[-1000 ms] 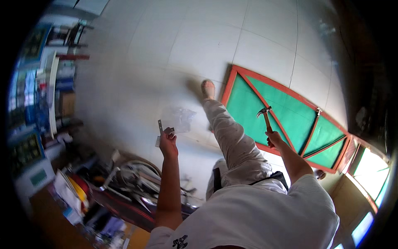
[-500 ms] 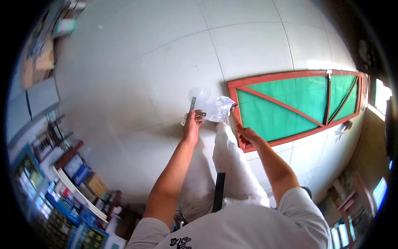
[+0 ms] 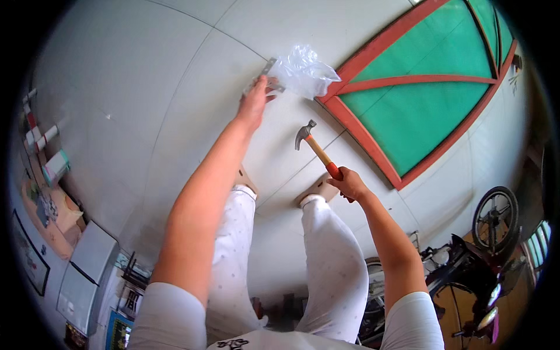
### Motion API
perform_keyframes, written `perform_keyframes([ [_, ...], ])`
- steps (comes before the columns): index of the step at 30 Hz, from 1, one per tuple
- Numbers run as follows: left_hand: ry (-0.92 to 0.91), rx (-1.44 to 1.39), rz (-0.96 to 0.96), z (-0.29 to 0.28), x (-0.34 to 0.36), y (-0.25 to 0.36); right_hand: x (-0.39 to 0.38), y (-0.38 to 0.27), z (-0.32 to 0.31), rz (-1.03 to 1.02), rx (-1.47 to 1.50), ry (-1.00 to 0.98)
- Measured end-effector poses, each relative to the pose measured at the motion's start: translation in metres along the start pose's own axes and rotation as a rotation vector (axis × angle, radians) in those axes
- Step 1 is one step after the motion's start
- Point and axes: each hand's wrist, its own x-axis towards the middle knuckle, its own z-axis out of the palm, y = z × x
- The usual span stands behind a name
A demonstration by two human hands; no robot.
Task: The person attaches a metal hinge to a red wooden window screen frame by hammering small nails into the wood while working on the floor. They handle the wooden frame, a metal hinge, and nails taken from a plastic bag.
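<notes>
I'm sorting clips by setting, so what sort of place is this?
Probably a room in a home, perhaps one doubling as storage: there is a motorcycle at the right, what looks like a refrigerator at the left, and a red-framed green panel lying on the tiled floor.

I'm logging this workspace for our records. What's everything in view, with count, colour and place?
Claw hammer: one, grey head, wooden handle, red grip, in the right hand
Metal bracket: at least one, grey, in the left hand
Plastic bag: one, clear, beside the bracket
Framed panel: one, green, red frame, upper right
Tiled floor: one, pale, centre
Motorcycle: one, dark, lower right
Cabinet: one, pale grey, lower left
Edge clutter: uncountable
Trousers: one pair, white, lower centre
Footwear: two, tan, below the hammer
Left hand: one, bare, upper centre
Right hand: one, bare, centre
</notes>
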Motion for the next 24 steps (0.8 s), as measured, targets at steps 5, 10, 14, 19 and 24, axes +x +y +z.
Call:
perform_keyframes([
  [5,-0.169,0.725,0.082,0.004,-0.055,-0.007,0.048,0.067,-0.001,-0.214,-0.142,0.215],
  [10,-0.54,0.657,-0.2,0.014,-0.062,-0.064,0.112,0.094,0.015,-0.35,-0.303,0.301],
  [14,-0.617,0.711,-0.359,0.045,-0.016,-0.113,0.141,0.115,0.009,-0.594,-0.298,0.531],
  [19,-0.841,0.983,-0.156,0.075,0.029,-0.141,0.136,0.099,-0.001,-0.812,0.155,0.821],
  [24,-0.987,1.132,-0.105,0.093,0.049,-0.132,0.127,0.051,-0.036,-0.756,0.48,0.736],
])
